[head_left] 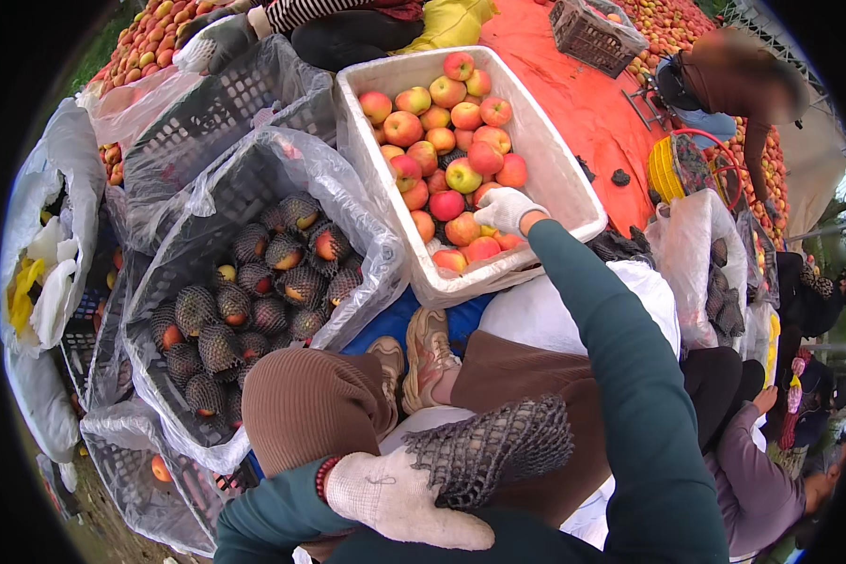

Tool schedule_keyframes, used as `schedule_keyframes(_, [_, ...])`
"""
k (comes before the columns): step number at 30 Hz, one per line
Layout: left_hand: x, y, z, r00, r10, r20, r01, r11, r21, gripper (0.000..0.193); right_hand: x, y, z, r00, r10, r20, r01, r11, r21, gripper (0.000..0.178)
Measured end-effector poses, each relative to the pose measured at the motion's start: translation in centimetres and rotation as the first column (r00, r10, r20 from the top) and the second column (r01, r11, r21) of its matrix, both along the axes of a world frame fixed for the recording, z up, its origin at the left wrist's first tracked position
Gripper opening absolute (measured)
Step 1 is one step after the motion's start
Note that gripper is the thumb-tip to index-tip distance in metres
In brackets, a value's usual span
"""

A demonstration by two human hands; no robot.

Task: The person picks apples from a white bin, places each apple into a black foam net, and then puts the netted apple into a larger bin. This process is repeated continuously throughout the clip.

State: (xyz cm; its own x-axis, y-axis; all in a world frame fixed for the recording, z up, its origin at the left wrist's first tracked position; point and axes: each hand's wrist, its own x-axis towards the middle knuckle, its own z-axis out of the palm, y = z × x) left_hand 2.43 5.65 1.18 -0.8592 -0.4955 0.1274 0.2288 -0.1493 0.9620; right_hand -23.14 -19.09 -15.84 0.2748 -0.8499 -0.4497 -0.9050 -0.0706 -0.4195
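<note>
My left hand, in a white knit glove, is low in the middle over my lap. It holds a dark grey foam net sleeve, which hides most of its fingers; the thumb sticks out alongside. My right hand, gloved in white too, reaches into a white plastic crate of red and yellow apples. Its fingers are bent together over an apple near the crate's right side, which the hand partly covers. Left of this crate, a plastic-lined crate contains several apples in dark net sleeves.
More lined crates crowd the left, beside a bag of white and yellow material. Behind lies an orange sheet with a brown crate. Other people work at back and right. A yellow basket stands at right.
</note>
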Motion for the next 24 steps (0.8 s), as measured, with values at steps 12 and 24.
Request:
schedule_keyframes(12, [1.2,0.3,-4.1,0.947,0.297,-0.118,-0.311,0.942,-0.122,0.029,5.3,-1.9,-7.9,0.957,0.034,-0.287,-0.012,0.997,0.077,0.047])
schedule_keyframes(24, [0.6,-0.6,-0.9,0.807,0.542,0.234,-0.566,0.599,0.566,0.051,0.2,-2.4,-6.6,0.724,-0.459,0.515,0.188,0.849,0.493,0.045])
